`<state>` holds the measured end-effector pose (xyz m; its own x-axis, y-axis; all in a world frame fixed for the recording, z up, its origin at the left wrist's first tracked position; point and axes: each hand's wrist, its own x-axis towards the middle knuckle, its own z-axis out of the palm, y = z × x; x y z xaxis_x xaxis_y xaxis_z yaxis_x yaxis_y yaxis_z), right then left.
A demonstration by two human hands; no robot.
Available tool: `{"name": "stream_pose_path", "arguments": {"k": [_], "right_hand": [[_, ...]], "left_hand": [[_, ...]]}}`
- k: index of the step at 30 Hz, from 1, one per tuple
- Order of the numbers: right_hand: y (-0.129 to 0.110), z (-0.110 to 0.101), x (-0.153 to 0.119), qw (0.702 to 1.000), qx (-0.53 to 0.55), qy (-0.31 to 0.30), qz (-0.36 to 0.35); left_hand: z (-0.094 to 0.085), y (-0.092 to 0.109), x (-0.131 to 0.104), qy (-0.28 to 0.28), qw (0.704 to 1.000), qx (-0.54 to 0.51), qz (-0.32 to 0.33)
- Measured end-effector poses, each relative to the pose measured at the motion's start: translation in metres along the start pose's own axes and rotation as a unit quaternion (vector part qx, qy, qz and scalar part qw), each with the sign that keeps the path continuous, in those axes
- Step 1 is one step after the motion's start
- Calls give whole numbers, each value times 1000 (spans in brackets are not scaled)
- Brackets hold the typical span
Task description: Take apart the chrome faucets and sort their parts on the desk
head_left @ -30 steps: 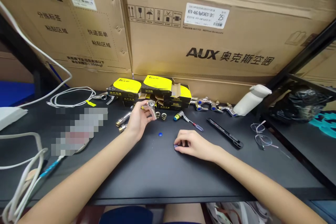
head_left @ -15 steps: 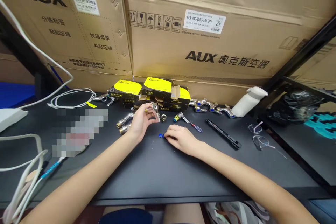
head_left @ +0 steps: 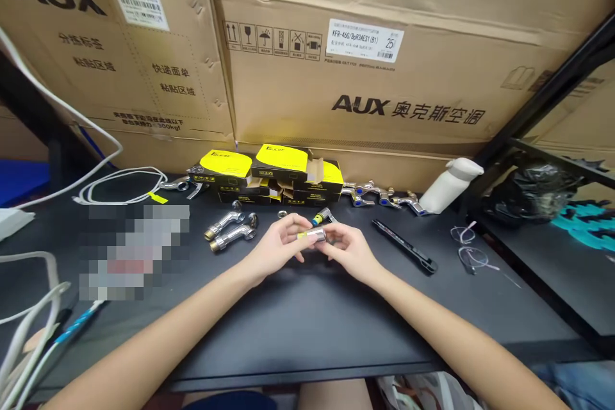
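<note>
My left hand (head_left: 273, 247) is closed around a chrome faucet handle (head_left: 316, 236), which lies level above the desk and shows a yellow patch at its left end. At the right end of that handle are the curled fingers of my right hand (head_left: 354, 251); whether they pinch a small blue cap cannot be seen. Just behind my hands lies a chrome faucet piece with a blue and yellow end (head_left: 321, 216), partly covered by my fingers. Left of my left hand rest two bent chrome pipe connectors (head_left: 233, 235) with brass threads.
Black-and-yellow faucet boxes (head_left: 281, 160) are stacked at the back. Several chrome faucets (head_left: 384, 197) lie beside a white bottle (head_left: 451, 186). Toward the right are a black utility knife (head_left: 404, 246) and glasses (head_left: 473, 256). White cables (head_left: 120, 184) lie at left.
My right hand has lifted off the desk, where it was at small blue caps, and met my left hand. The handle has tipped from upright to level. The view has shifted slightly.
</note>
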<state>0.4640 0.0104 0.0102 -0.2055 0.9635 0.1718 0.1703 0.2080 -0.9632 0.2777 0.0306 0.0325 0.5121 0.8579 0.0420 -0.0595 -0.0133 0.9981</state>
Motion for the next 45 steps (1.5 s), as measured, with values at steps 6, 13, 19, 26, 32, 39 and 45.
{"name": "stream_pose_path", "arguments": {"k": [6, 13, 19, 26, 32, 39, 45], "right_hand": [[2, -45, 15, 995, -79, -7, 60], [8, -59, 20, 968, -232, -7, 94], [14, -72, 28, 918, -378, 119, -15], [18, -116, 53, 780, -593, 183, -78], [24, -126, 69, 773, -620, 130, -46], [19, -150, 66, 791, -574, 198, -71], [-13, -127, 40, 883, -289, 354, -108]], "left_hand": [[-10, -6, 7, 80, 995, 51, -14], [-15, -1, 7, 105, 994, 27, -24], [-15, 1, 7, 87, 995, 46, -27], [-20, 1, 9, 95, 994, 47, -18], [-21, 1, 9, 91, 994, 49, -17], [-20, 4, 7, 88, 995, 54, -14], [-17, 5, 5, 82, 995, 55, -1]]}}
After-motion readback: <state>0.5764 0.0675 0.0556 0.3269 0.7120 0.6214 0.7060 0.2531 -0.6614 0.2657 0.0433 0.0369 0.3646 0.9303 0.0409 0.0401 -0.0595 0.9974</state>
